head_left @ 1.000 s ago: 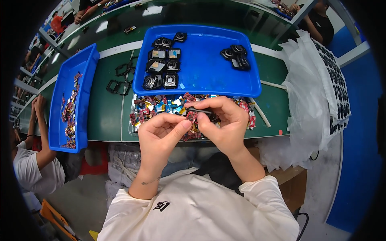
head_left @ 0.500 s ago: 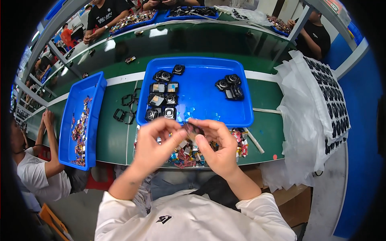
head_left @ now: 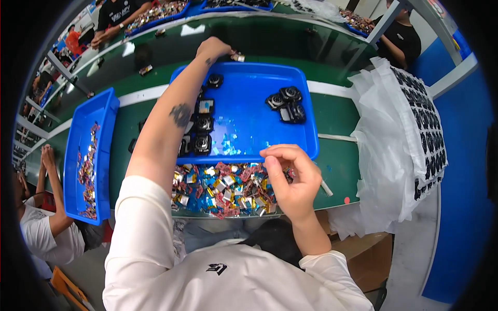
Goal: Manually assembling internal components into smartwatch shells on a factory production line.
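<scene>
Stretched far forward past the tray, my left hand [head_left: 213, 49] is over the green belt. Its fingertips are closed at the edge of a small electronic part with a silvery piece [head_left: 237, 56]. My right hand [head_left: 294, 176] is at the near right rim of the blue tray [head_left: 249, 114], thumb and forefinger tips brought together; anything between them is too small to make out. Black camera-like housings [head_left: 203, 123] stand in the tray's left side, partly hidden by my left forearm. More black housings [head_left: 290, 103] cluster at its right. Light-blue film scraps [head_left: 226, 142] lie between.
A heap of small circuit boards with silvery and yellow pieces [head_left: 228, 189] lies before the tray. Another blue tray [head_left: 106, 150] stands left, beside a seated person. White plastic sheeting and stacked sheets of black parts [head_left: 428, 124] are at right. People work across the belt [head_left: 259, 41].
My hands were together over the heap, handling a small dark part. The left has reached forward onto the belt; the right has moved slightly right. The view has shifted a little.
</scene>
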Demonstrator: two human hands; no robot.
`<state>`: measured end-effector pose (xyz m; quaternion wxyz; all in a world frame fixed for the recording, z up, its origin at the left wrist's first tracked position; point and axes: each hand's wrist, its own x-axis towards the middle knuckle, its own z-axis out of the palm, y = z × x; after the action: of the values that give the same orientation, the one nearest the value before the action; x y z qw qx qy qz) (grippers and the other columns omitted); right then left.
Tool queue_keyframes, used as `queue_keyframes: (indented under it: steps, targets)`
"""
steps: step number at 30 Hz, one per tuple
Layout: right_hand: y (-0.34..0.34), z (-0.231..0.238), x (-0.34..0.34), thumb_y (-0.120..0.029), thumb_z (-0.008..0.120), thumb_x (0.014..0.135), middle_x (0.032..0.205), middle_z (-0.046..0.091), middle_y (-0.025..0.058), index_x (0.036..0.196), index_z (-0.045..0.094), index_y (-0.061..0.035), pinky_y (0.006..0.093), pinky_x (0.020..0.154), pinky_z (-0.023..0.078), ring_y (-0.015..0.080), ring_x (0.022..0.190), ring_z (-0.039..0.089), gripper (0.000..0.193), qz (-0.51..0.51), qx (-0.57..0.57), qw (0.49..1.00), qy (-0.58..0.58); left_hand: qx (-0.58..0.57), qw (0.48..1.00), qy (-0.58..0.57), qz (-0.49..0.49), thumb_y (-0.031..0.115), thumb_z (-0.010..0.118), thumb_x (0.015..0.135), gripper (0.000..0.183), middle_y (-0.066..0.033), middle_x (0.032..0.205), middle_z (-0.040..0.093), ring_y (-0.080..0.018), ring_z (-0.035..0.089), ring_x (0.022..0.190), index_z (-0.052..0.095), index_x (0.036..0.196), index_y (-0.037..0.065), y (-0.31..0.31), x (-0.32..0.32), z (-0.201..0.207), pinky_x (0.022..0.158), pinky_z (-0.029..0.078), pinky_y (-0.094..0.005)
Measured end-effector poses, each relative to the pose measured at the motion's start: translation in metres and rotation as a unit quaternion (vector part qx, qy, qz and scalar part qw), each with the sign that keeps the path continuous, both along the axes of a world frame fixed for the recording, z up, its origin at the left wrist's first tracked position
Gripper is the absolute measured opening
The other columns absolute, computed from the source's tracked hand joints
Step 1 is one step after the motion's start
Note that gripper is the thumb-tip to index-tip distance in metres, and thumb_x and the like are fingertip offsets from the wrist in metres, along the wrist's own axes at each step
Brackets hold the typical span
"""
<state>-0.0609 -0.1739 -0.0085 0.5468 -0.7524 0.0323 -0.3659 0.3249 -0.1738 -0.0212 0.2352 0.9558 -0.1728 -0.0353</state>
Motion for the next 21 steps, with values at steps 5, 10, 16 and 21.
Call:
queue_keyframes:
  steps: [5, 10, 16, 21]
  targets:
    - [0.0, 0.002, 0.006, -0.003, 0.071, 0.069, 0.072, 0.063, 0.0067, 0.076, 0.066, -0.0017, 0.0251, 0.05, 0.04, 0.014, 0.055, 0.053, 0.008, 0.071, -0.161, 0.983, 0.049, -0.015, 1.0, -0.021, -0.012, 0.042, 0.076, 0.065, 0.043, -0.0155, 0.099, 0.067, -0.0305, 0.064, 0.095, 0.071, 0.094, 0.011, 0.008, 0.002, -0.002, 0.082, 0.05, -0.0387]
    - [0.012, -0.006, 0.008, -0.011, 0.076, 0.064, 0.068, 0.056, 0.0041, 0.074, 0.066, -0.0034, 0.0301, 0.055, 0.042, 0.0198, 0.063, 0.051, 0.015, 0.046, -0.262, 0.963, 0.049, -0.07, 0.976, -0.122, -0.167, 0.045, 0.066, 0.076, 0.039, -0.0096, 0.06, 0.063, -0.0231, 0.064, 0.064, 0.07, 0.071, 0.006, 0.055, -0.069, 0.049, 0.064, 0.049, -0.0344]
    - [0.033, -0.013, 0.02, -0.02, 0.076, 0.065, 0.063, 0.044, 0.0023, 0.073, 0.066, -0.0074, 0.0322, 0.06, 0.038, 0.0199, 0.065, 0.047, 0.018, -0.043, -0.394, 0.914, 0.09, -0.207, 0.928, -0.138, -0.276, 0.018, 0.069, 0.077, 0.017, -0.0074, 0.069, 0.063, -0.0183, 0.057, 0.065, 0.066, 0.074, 0.002, 0.159, -0.222, 0.068, 0.061, 0.044, -0.0303]
    - [0.034, -0.005, 0.014, -0.011, 0.07, 0.072, 0.079, 0.062, 0.002, 0.074, 0.062, -0.0086, 0.033, 0.068, 0.038, 0.02, 0.079, 0.054, 0.008, 0.113, -0.192, 0.971, 0.082, -0.237, 0.916, -0.077, -0.314, 0.003, 0.068, 0.074, 0.014, -0.0053, 0.078, 0.063, -0.0199, 0.055, 0.076, 0.07, 0.088, 0.005, 0.206, -0.276, 0.049, 0.07, 0.043, -0.0296]
